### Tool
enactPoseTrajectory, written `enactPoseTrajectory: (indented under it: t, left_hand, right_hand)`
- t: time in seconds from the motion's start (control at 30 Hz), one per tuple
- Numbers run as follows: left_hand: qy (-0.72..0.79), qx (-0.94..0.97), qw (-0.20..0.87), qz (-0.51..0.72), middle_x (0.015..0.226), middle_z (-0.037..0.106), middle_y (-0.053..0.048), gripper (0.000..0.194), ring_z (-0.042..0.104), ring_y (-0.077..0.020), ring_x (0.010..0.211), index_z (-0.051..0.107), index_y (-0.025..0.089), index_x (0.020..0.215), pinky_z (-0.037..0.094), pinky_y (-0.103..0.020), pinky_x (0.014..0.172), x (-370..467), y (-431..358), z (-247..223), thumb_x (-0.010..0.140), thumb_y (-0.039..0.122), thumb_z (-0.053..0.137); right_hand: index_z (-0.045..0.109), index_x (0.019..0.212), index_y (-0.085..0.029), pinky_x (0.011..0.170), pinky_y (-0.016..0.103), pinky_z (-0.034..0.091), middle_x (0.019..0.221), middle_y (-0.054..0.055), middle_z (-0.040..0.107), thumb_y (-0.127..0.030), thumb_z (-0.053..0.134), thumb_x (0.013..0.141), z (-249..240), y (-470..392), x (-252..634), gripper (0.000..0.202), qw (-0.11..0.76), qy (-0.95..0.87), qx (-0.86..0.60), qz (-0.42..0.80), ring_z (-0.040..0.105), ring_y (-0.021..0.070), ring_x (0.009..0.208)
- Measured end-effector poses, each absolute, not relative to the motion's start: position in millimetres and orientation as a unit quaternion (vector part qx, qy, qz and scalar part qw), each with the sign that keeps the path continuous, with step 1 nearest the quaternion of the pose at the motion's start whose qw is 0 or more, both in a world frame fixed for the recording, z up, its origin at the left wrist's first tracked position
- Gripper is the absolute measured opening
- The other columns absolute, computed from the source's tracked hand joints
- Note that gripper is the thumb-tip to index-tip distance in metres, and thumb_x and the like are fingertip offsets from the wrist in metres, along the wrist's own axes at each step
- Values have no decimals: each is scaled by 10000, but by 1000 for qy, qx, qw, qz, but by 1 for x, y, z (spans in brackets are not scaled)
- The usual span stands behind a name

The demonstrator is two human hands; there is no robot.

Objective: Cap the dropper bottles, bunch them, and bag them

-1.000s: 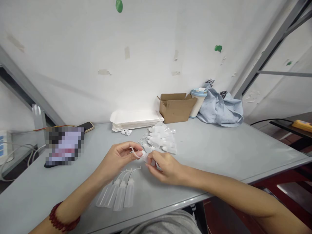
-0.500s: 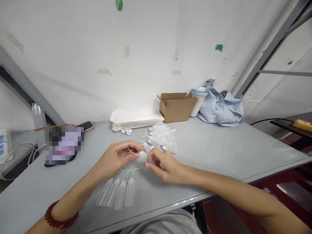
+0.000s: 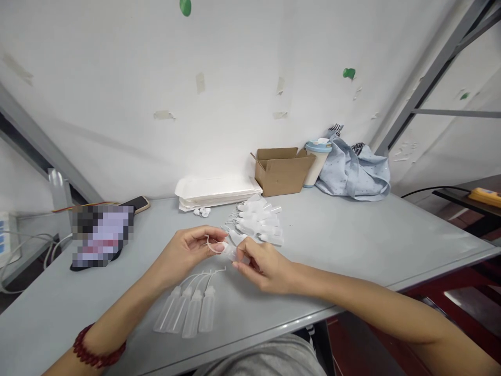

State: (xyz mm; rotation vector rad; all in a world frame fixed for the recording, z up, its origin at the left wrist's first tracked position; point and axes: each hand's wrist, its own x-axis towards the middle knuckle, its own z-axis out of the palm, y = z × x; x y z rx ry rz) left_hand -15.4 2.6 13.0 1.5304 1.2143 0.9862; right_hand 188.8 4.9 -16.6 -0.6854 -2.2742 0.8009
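Since a second ago both hands have barely shifted, staying together over the bench point(image 3: 352, 245). Left hand point(image 3: 183, 256) pinches the bent nozzle point(image 3: 213, 245); right hand point(image 3: 266, 266) is clamped on the small bottle point(image 3: 234, 254). Seating the nozzle well probably needs a straight, steady push.
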Motion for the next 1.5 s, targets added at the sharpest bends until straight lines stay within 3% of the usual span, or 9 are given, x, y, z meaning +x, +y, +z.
enactPoseTrajectory:
  t: [0.13,0.3,0.53,0.7,0.8,0.97,1.3,1.4,1.5]
  left_hand:
    - [476,635,457,401,883,712,-46,155,625,-218,847,728,217,821,492,-278,758,-16,1,15,675,271,728]
    - [455,646,471,392,915,715,-58,176,633,-227,863,718,212,874,503,-295,765,-18,1,16,707,264,698]
    - [464,620,492,399,989,709,-75,179,608,-263,980,737,201,863,460,-341,879,-18,3,11,738,313,673]
    - [490,571,533,386,760,716,-40,176,636,-188,684,739,198,809,505,-293,706,-20,7,5,683,321,731]
    - [483,591,537,360,690,700,-28,164,619,-169,629,742,201,798,501,-282,681,-21,7,8,698,328,718]
    - [484,610,509,366,782,696,-25,149,622,-179,703,733,219,787,504,-272,692,-19,3,16,675,316,738]
    - [470,636,463,400,800,675,-23,239,613,-175,778,680,217,881,493,-269,728,-19,3,11,684,340,734]
    - [503,642,435,382,784,662,-19,237,599,-164,744,684,201,850,493,-265,703,-18,2,13,682,362,726]
    - [517,637,442,362,786,658,-16,242,603,-164,739,682,192,845,506,-270,698,-18,0,14,694,380,706]
  right_hand:
    - [398,825,-196,457,186,298,590,-68,418,-225,499,845,-12,4,189,107,306,-823,-278,389,378,77,491]
    - [328,833,-206,480,192,374,753,-3,565,-265,504,857,-7,5,188,188,296,-725,-260,565,444,66,517]
    - [360,830,-205,477,185,300,637,-55,455,-243,503,860,-8,4,189,151,310,-791,-272,452,386,78,532]
    - [378,832,-201,467,192,274,608,-72,378,-214,492,853,-11,3,189,117,309,-827,-265,388,341,79,515]
    - [382,833,-200,464,188,272,604,-73,374,-213,493,851,-13,3,189,114,305,-829,-266,385,334,78,514]
    - [378,835,-203,466,185,272,607,-72,388,-226,517,842,-12,3,189,141,303,-817,-267,411,335,81,524]
    - [312,827,-213,466,190,359,755,16,607,-270,525,848,-9,6,186,222,299,-694,-226,615,430,69,504]
    - [310,832,-213,466,185,341,755,10,605,-266,509,855,-9,6,187,207,298,-708,-239,593,421,65,494]
    - [346,828,-206,462,184,295,644,-37,520,-236,492,854,-11,5,188,152,307,-780,-271,473,388,74,497]
